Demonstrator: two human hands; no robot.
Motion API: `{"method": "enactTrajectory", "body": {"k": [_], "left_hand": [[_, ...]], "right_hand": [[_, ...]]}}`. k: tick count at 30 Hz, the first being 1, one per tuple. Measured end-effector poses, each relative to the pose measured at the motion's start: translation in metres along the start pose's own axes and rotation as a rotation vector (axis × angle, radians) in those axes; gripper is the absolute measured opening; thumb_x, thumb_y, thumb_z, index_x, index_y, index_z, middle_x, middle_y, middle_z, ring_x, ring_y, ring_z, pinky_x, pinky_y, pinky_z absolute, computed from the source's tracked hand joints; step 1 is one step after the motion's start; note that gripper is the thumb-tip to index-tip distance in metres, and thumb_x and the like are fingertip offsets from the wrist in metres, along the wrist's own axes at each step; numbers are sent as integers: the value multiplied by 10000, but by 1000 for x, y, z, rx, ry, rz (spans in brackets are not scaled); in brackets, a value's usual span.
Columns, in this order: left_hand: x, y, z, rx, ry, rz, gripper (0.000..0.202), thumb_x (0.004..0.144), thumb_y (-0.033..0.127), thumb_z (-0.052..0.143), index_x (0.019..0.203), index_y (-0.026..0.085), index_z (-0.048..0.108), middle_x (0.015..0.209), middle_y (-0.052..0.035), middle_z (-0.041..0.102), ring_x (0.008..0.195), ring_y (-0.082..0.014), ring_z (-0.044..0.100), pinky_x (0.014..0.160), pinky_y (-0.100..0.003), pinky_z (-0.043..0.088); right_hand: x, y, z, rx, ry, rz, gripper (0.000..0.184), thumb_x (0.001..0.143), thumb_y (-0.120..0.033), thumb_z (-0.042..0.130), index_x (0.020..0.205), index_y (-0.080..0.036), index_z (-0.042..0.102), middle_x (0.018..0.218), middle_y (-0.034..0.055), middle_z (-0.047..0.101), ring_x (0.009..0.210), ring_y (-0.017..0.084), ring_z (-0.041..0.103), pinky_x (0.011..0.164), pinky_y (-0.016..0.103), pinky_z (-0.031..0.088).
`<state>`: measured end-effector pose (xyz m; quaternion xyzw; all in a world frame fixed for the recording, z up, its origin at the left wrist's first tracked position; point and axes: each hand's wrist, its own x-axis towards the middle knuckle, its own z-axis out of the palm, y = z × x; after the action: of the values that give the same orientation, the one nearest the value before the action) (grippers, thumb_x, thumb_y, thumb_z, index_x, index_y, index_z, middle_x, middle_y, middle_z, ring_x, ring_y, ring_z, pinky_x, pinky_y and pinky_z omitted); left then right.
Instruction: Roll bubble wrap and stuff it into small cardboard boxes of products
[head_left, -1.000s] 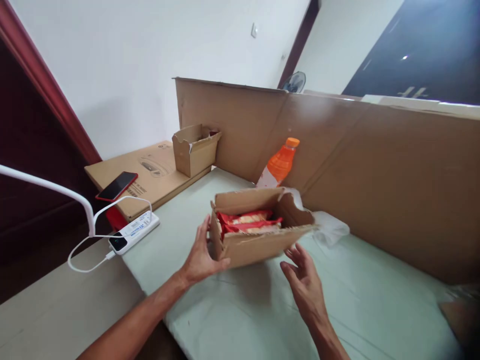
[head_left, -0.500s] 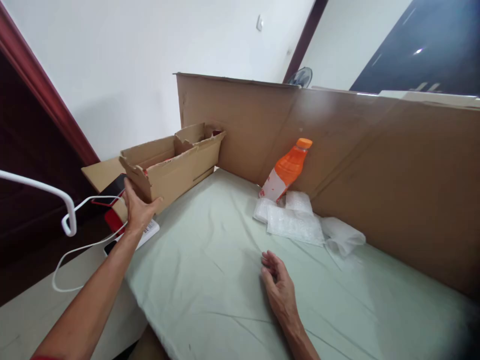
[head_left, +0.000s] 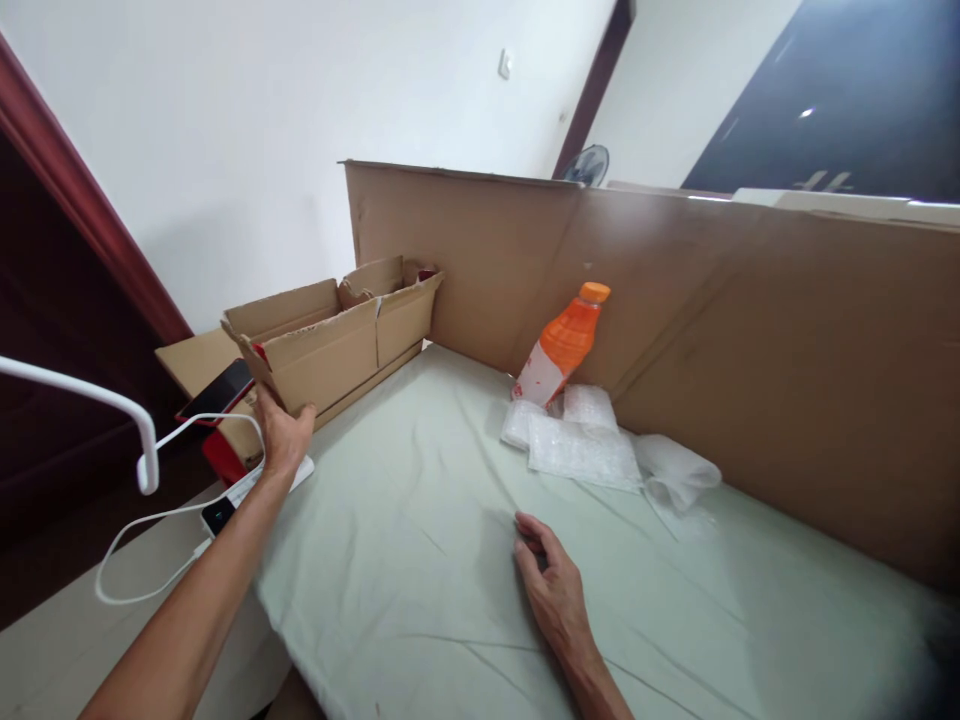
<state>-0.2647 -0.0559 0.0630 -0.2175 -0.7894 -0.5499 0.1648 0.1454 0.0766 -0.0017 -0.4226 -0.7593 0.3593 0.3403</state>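
My left hand [head_left: 283, 432] grips the near lower corner of an open cardboard box [head_left: 330, 350], with the thumb along its front side and the other fingers partly hidden beneath and behind it. Dividing flaps split the box's inside; a bit of red shows at its near end. My right hand [head_left: 553, 585] is over the pale green cloth [head_left: 405, 530], its fingers loosely curled and apart with nothing in them. Beyond it, an orange bottle [head_left: 562, 345] leans against the tall cardboard panel [head_left: 795, 380]. Pieces of bubble wrap [head_left: 585, 450] lie at the bottle's base.
Left of the box are a dark phone with a red edge [head_left: 217, 392], a white cable [head_left: 112, 540] and a white device [head_left: 300, 472] partly behind my wrist. A white curved bar [head_left: 97, 380] juts in from the left. A fan [head_left: 592, 163] shows behind the panel.
The whole view has shifted slightly. The box's near end has turned a little with my left hand still on it, so more of its front side shows. My right hand stays almost in place.
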Motion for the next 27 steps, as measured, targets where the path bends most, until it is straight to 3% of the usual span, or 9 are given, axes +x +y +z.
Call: {"method": "enactTrajectory", "body": {"k": [2,5,6,10,12,16,20,23,27], "left_hand": [[-30,7,0,-14,-22,15,896,721,218,672,1495,33,260,1500,-275,379,1451,-394,319,1205,-585,251],[-101,19,5,-42,-140,75,866,775,260,652,1516,62,250,1570,-275,278,1498,-396,231,1208,-596,234],[-128,24,7,-36,-256,132,818,810,267,632,1525,115,266,1595,-241,260,1510,-371,220,1204,-579,260],[-211,44,14,63,-874,533,489,889,268,545,1371,189,546,1495,-176,485,1445,-350,376,1183,-608,275],[-232,57,18,126,-1016,681,437,905,272,510,1320,180,607,1482,-174,513,1432,-352,394,1184,-617,257],[-250,81,25,239,-1075,820,463,909,309,491,1331,164,615,1491,-190,506,1430,-352,393,1163,-619,272],[-270,94,31,370,-1031,856,510,943,408,430,1350,155,603,1525,-239,443,1396,-389,424,1093,-695,283],[-296,97,34,334,-1031,947,519,950,446,409,1352,188,612,1537,-226,436,1397,-414,418,1069,-727,274],[-347,96,22,-22,-1122,1273,534,889,451,548,1395,286,581,1486,-152,534,1379,-426,448,1092,-710,277]], "right_hand": [[0,-1,1,15,16,-22,387,852,-392,551,1146,-183,691,1160,119,727,1036,257,686,945,434,559],[-3,-5,3,39,34,-72,320,851,-329,552,1101,-197,702,1162,119,724,1064,263,676,974,459,542],[-5,-7,4,46,32,-93,299,848,-297,545,1083,-202,705,1164,119,722,1081,264,668,997,471,526],[-9,-12,7,53,20,-136,275,809,-175,538,1023,-204,708,1175,114,717,1127,252,641,1061,463,471],[-9,-13,8,48,23,-130,279,794,-136,550,1014,-205,706,1185,105,713,1135,242,632,1070,442,461],[-13,-16,10,57,37,-99,325,781,-70,551,1045,-194,695,1178,90,708,1114,215,635,1033,385,485],[-13,-22,5,53,67,-32,337,775,-21,554,1045,-161,699,1113,70,722,961,166,687,878,271,549],[-12,-29,-26,13,112,-21,286,782,-53,635,1012,-207,707,1166,39,715,1060,169,673,954,281,518],[-44,-54,-122,-293,203,-140,324,830,-213,705,1152,-230,671,1391,83,604,1264,231,561,1101,400,409]]}}
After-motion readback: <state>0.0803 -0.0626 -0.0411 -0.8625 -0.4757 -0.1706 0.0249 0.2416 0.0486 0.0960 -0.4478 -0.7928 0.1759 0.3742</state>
